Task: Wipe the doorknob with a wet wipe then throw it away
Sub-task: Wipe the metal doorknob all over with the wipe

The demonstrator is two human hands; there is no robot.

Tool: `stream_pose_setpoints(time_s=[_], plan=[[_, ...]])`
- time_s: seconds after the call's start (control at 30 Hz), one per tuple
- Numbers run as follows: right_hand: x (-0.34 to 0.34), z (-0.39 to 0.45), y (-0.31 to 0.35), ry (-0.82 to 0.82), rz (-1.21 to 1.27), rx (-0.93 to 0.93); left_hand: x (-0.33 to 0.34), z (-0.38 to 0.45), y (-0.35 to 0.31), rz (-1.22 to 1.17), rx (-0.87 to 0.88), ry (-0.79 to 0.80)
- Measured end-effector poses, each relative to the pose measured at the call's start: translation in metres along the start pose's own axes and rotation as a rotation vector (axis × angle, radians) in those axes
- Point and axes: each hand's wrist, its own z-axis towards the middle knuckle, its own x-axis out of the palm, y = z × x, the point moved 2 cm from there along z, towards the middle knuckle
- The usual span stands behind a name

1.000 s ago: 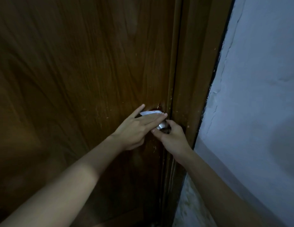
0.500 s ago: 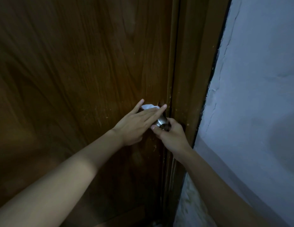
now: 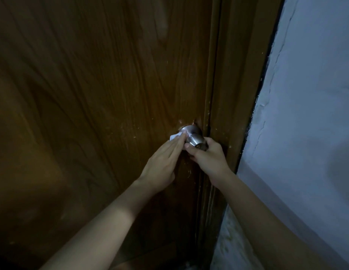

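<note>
A round metal doorknob (image 3: 196,140) sticks out of the brown wooden door (image 3: 103,106) near its right edge. My left hand (image 3: 164,162) presses a folded white wet wipe (image 3: 175,136) with flat fingers against the knob's left side, by its base plate. My right hand (image 3: 209,157) grips the knob from below and from the right, thumb under its front face. Most of the wipe is hidden under my fingers.
The wooden door frame (image 3: 234,106) runs down just right of the knob. A pale plastered wall (image 3: 306,123) with cracks fills the right side. The scene is dim.
My left hand slid the wipe from the top of the knob down to its left side, uncovering the knob's top. My right hand stayed on the knob.
</note>
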Motion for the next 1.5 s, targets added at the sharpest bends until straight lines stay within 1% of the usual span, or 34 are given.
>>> stream_pose_setpoints(time_s=[0.13, 0.27, 0.4, 0.53, 0.6, 0.67, 0.73, 0.83, 0.9, 0.97, 1.0, 1.03, 1.07, 1.13, 1.23, 1.33, 1.4, 1.5], plan=[[0.001, 0.000, -0.002, -0.003, -0.002, 0.010, 0.006, -0.006, -0.005, -0.103, -0.082, -0.036], [0.000, -0.002, -0.002, 0.005, 0.021, 0.016, -0.003, 0.005, 0.000, -0.054, -0.008, -0.075], [-0.002, -0.002, 0.001, 0.035, 0.011, 0.012, -0.006, 0.027, -0.005, -0.061, 0.004, -0.031], [-0.004, -0.002, 0.001, 0.050, 0.003, 0.021, 0.003, 0.023, -0.007, -0.104, -0.037, -0.087], [-0.004, -0.002, -0.002, 0.050, -0.015, 0.012, 0.009, 0.012, -0.009, -0.183, -0.118, -0.138], [-0.003, -0.003, -0.004, 0.043, -0.028, 0.007, 0.014, 0.002, -0.018, -0.338, -0.286, -0.184], [-0.002, -0.003, -0.005, 0.028, -0.028, 0.006, 0.020, -0.001, -0.029, -0.560, -0.491, -0.287], [-0.004, -0.003, -0.005, 0.003, -0.025, -0.003, 0.023, 0.002, -0.039, -1.043, -0.836, -0.500], [-0.005, -0.003, -0.006, 0.006, -0.043, -0.006, 0.022, 0.008, -0.044, -1.406, -1.050, -0.599], [-0.005, -0.004, -0.007, 0.016, -0.049, -0.001, 0.020, 0.013, -0.052, -1.690, -1.165, -0.700], [-0.005, -0.004, -0.006, 0.019, -0.042, 0.003, 0.018, 0.016, -0.054, -1.775, -1.210, -0.734], [-0.005, -0.004, -0.006, 0.017, -0.035, 0.007, 0.017, 0.017, -0.055, -1.827, -1.258, -0.735], [-0.005, -0.005, -0.006, 0.015, -0.035, 0.006, 0.017, 0.019, -0.055, -1.850, -1.305, -0.697], [-0.006, -0.006, -0.006, 0.023, -0.036, -0.008, 0.018, 0.018, -0.050, -1.860, -1.355, -0.573], [-0.008, -0.010, -0.009, 0.041, -0.005, -0.034, 0.013, 0.012, -0.042, -1.966, -1.294, -0.463], [-0.007, -0.013, -0.013, -0.023, 0.048, -0.071, 0.002, 0.008, -0.042, -2.066, -1.169, -0.394], [-0.005, -0.014, -0.016, -0.101, 0.053, -0.083, 0.000, 0.008, -0.038, -1.989, -1.119, -0.346], [-0.005, -0.018, -0.019, -0.214, 0.042, -0.106, 0.002, 0.009, -0.032, -1.803, -1.096, -0.183]])
